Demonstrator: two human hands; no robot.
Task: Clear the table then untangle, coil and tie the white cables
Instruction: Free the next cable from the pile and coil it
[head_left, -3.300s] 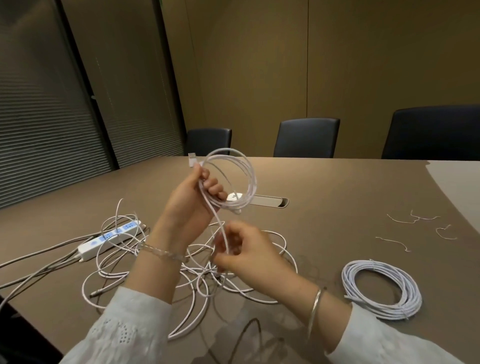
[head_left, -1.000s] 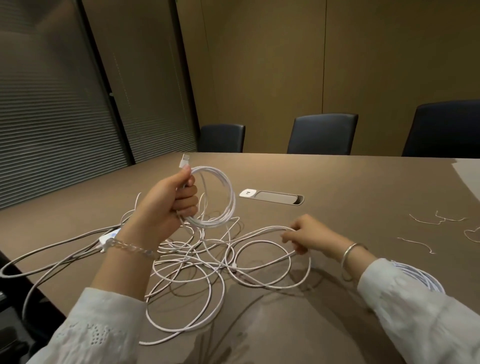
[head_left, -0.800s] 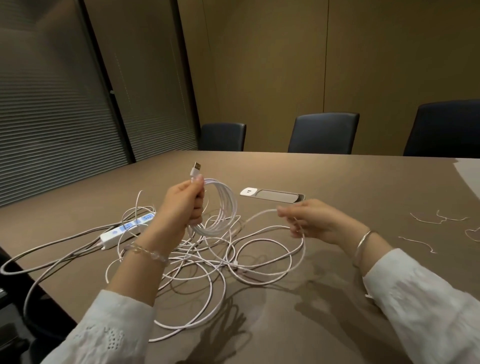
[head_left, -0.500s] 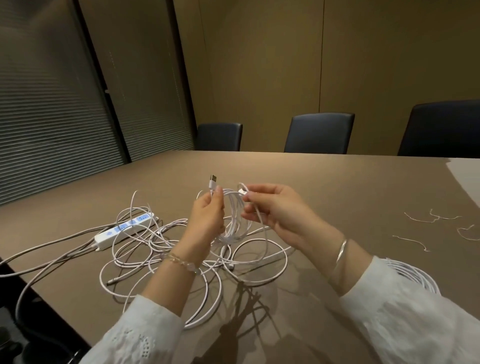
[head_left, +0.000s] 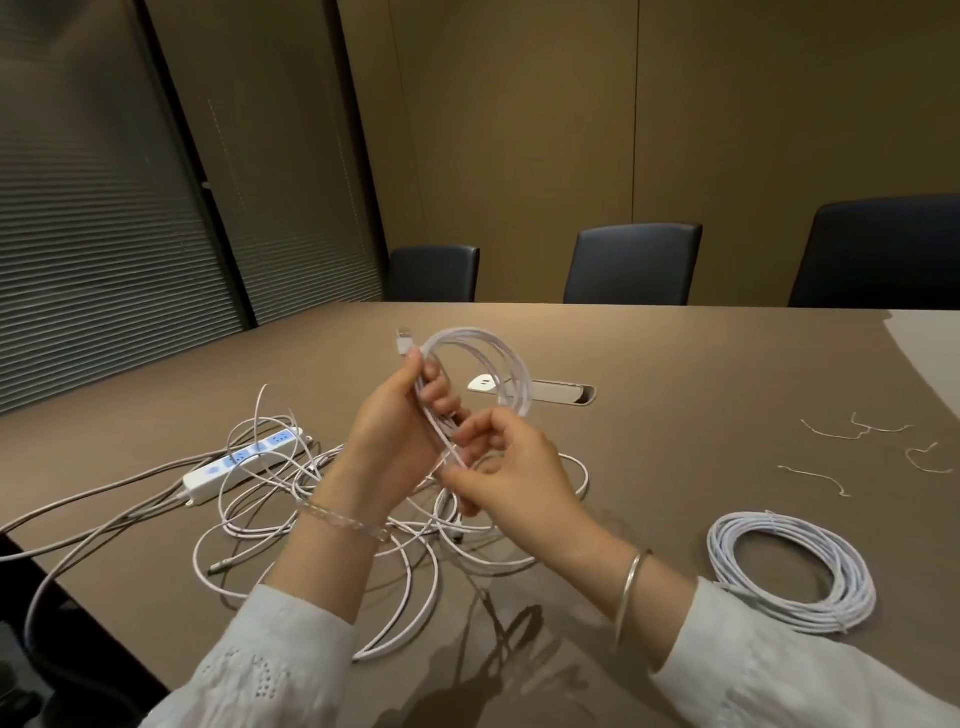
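- We hold a small coil (head_left: 483, 371) of thin white cable up over the table (head_left: 675, 364). Our left hand (head_left: 395, 431) is curled round its near side, likely to stop the loops from springing apart, and the plug (head_left: 404, 339) pokes out above the thumb.
- Our right hand (head_left: 511, 478) pinches the free strand just below the coil, fingers bent, probably feeding the next loop.
- That strand runs down into the loose tangle (head_left: 332, 499) lying on the table under our wrists. We judge that much is still to be wound.
- A finished coil (head_left: 792, 569) lies flat at the near right, round and tightly stacked. It seems bound, though the tie is too small to make out.
- Short thin ties (head_left: 857, 430) lie scattered on the far right, within reach for binding.
- A white power strip (head_left: 241, 463) sits at the left among the loops, with grey leads trailing off the edge.
- The table looks smooth and matt brown.
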